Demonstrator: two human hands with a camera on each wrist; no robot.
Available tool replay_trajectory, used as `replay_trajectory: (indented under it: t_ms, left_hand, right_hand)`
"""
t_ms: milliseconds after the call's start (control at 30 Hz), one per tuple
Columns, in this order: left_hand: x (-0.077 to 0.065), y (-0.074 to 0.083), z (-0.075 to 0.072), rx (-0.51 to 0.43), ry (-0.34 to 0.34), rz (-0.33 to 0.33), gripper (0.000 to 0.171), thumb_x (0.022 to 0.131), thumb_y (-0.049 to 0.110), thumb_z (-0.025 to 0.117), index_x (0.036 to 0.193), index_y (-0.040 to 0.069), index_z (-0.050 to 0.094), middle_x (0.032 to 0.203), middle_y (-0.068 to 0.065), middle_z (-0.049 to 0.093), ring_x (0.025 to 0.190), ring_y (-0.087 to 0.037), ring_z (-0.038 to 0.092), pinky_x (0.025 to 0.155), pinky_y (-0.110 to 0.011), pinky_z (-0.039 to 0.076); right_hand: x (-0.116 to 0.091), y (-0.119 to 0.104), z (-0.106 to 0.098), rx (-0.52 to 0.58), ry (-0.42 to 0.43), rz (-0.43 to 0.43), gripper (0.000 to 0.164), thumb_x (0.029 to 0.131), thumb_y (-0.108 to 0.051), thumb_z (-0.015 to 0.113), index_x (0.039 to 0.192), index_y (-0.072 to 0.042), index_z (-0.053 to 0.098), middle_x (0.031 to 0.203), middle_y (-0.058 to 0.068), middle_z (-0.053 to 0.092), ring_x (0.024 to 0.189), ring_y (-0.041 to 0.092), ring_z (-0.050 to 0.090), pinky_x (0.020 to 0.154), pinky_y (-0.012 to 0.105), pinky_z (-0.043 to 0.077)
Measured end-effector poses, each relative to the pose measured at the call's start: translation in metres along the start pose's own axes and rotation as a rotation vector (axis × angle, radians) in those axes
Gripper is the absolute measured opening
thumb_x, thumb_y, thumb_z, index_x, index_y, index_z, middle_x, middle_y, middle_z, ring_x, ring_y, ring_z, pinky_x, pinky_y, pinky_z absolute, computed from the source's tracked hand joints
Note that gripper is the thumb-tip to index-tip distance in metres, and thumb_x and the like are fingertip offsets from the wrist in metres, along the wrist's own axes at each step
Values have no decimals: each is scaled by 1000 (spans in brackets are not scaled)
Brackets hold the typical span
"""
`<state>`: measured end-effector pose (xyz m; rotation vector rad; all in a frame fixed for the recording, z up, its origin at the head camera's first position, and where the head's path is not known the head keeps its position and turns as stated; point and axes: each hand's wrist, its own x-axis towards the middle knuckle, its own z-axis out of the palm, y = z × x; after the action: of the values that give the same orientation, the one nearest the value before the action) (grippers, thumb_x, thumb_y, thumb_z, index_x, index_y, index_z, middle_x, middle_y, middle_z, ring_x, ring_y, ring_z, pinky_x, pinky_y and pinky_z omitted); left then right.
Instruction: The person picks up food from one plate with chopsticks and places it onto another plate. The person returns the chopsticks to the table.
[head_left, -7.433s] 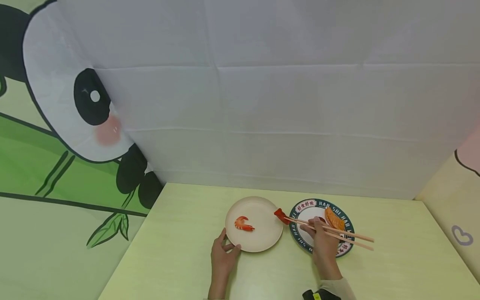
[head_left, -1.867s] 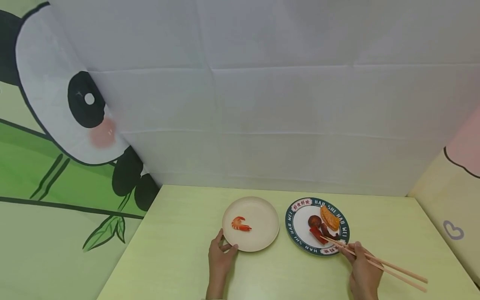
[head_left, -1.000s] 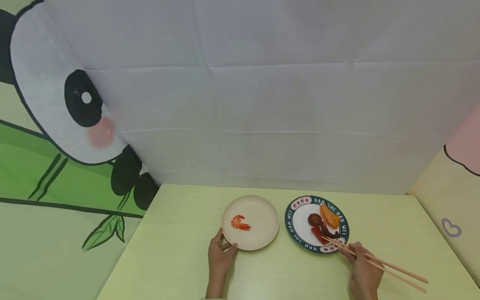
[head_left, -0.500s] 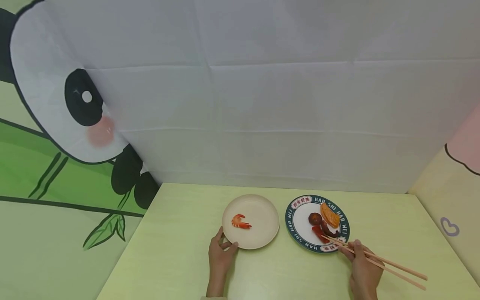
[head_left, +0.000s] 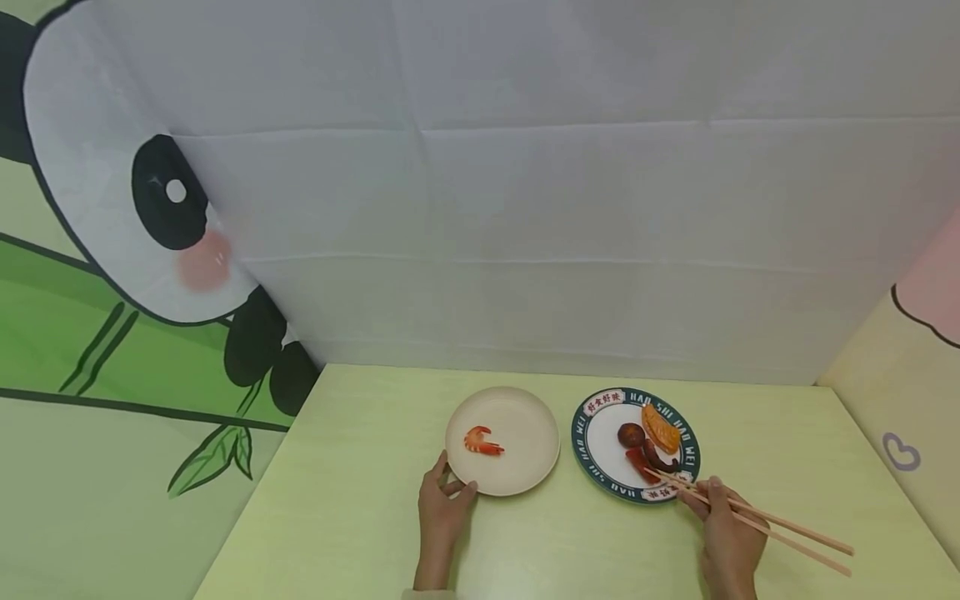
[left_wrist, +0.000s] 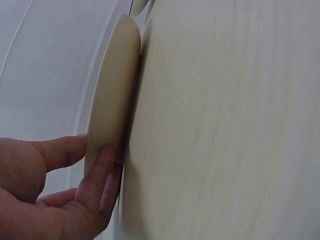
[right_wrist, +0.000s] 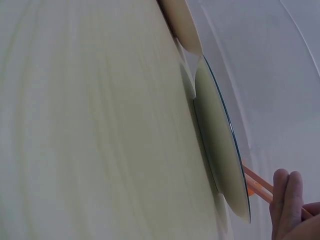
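Note:
My left hand [head_left: 446, 510] pinches the near left rim of a beige plate [head_left: 525, 417]; in the left wrist view the thumb is at the rim and fingers [left_wrist: 97, 185] press the plate's outer side [left_wrist: 112, 90]. A red-orange shrimp [head_left: 483, 442] lies on it. My right hand [head_left: 731, 533] grips a pair of chopsticks [head_left: 806, 533], their tips at a red strip of food [head_left: 640, 463] on the dark-green-rimmed plate [head_left: 588, 454]. Beside the strip lie a brown ball [head_left: 631, 435], a dark curved piece [head_left: 662, 460] and an orange ridged piece [head_left: 661, 429].
Both plates stand side by side on a pale yellow-green table [head_left: 360, 500]. A white cloth wall [head_left: 570, 233] rises behind its far edge. Printed panels flank the table, the left one showing a panda [head_left: 112, 167].
Earlier the chopsticks held the red strip between the plates. It now lies on the green-rimmed plate, and my right hand has moved right and nearer. The last second shows almost no motion.

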<state>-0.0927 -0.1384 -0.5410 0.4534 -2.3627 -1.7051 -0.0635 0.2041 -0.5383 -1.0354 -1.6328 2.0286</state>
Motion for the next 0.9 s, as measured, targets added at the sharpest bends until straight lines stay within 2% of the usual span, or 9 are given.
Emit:
replay_trajectory:
  t_ms: [233,467,633,900]
  left_hand:
    - [-1,1,-1,-1,-6,-3,69,75,-5,70,136,-6,39,124,-21,49,85,-25,62,66,-24,49]
    - [-1,2,-1,-17,-13,-3,70,75,-5,70,137,-7,38,124,-21,48,86,-26,62,66,-23,49]
    - [-1,3,-2,-22,-15,-2,70,75,-5,71,137,-7,38,125,-22,48,87,-27,61,66,-24,49]
    - [0,3,-2,-1,-8,4,69,74,-4,70,136,-7,39,123,-21,49,86,-27,62,66,-25,49]
  right_hand:
    - [2,1,-1,2,-6,-30,49,91,-33,53,118,8,58,76,-9,66,66,13,68,62,22,52]
    - [2,-1,-1,84,-8,-46,48,90,-29,56,116,10,58,78,-4,67,65,16,68,62,23,52]
    - [2,-2,-1,67,-18,-63,48,90,-29,56,116,11,58,79,-3,67,64,15,68,62,24,52]
    - [1,-4,-1,112,-24,-76,46,90,-27,58,114,12,59,80,1,68,64,17,68,62,26,52]
